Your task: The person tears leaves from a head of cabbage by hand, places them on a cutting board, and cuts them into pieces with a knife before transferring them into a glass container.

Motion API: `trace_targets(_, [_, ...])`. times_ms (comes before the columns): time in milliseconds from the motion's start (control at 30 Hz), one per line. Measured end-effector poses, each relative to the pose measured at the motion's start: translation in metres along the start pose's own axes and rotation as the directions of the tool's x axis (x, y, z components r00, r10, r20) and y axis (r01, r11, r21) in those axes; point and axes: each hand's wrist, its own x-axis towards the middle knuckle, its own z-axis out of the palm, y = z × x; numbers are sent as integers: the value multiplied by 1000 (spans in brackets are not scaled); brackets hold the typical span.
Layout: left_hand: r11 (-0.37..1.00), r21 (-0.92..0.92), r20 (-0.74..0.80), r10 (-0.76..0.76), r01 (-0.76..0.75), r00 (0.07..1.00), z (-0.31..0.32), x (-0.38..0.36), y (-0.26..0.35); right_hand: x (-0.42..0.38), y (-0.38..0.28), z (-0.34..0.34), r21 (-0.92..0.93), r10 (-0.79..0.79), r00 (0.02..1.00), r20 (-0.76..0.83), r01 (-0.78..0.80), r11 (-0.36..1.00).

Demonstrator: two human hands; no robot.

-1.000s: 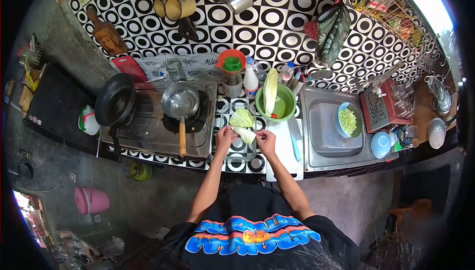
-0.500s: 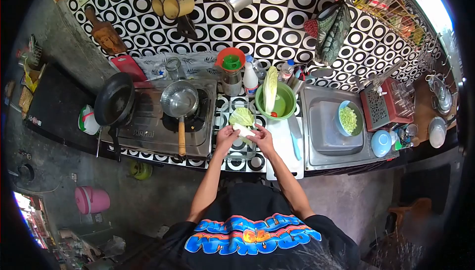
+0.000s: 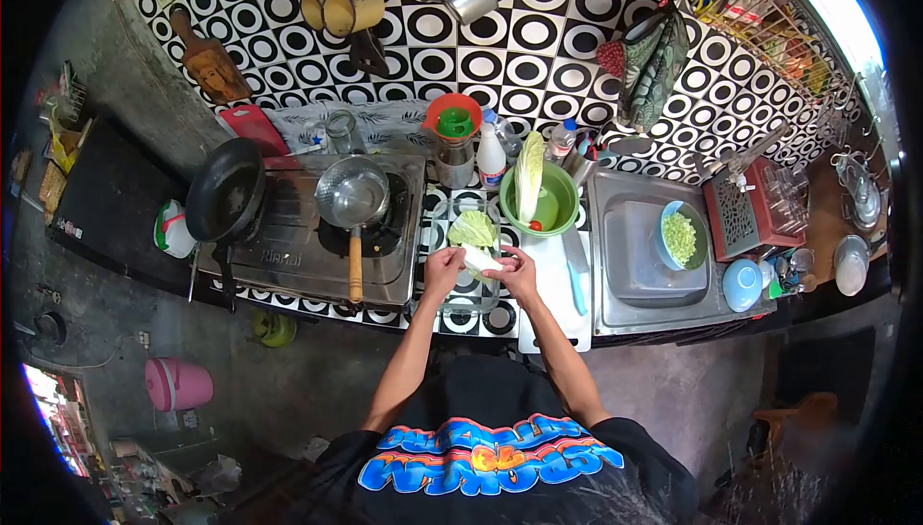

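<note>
A cabbage leaf (image 3: pixel 473 229), pale green at the top with a white stem end, is held between both hands over a clear glass dish (image 3: pixel 467 306) on the tiled counter. My left hand (image 3: pixel 445 265) grips the stem's left side. On the right side, my right hand (image 3: pixel 516 269) pinches the white end. Just beyond stands a green bowl (image 3: pixel 567 212) with a long napa cabbage (image 3: pixel 529 179) and a small red tomato (image 3: pixel 536 226). A white cutting board (image 3: pixel 553 318) lies right of my hands, with a blue-handled knife (image 3: pixel 578 289) along its right edge.
On the left, a stove (image 3: pixel 288 263) carries a black wok (image 3: pixel 226 188) and a wooden-handled saucepan (image 3: pixel 352 193). The sink (image 3: pixel 625 315) at right holds a bowl of chopped greens (image 3: pixel 679 237). Bottles, including a white one (image 3: pixel 491 158), stand behind the dish.
The leaf's white end has tilted slightly between my hands, and the camera view has shifted a little. Both hands keep their hold.
</note>
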Motion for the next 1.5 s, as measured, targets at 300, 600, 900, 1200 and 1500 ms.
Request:
trace_targets(300, [981,174,67,80,-91,995,-6,-2,8,9,-2,-10,-247,-126,981,147,160,956])
trace_targets(600, [947,314,116,36,-71,993,-19,9,-2,16,-11,-13,25,-61,994,93,59,998])
trace_targets(900, [823,522,-18,271,-222,962,-15,2,20,23,-5,-19,4,-89,986,144,89,996])
trace_targets(1200, [611,690,115,437,-388,892,-21,9,-3,8,1,-11,-435,-413,873,261,488,756])
trace_targets(1500, [741,587,55,366,-326,929,-24,-6,-11,-10,12,7,-710,-265,774,575,633,308])
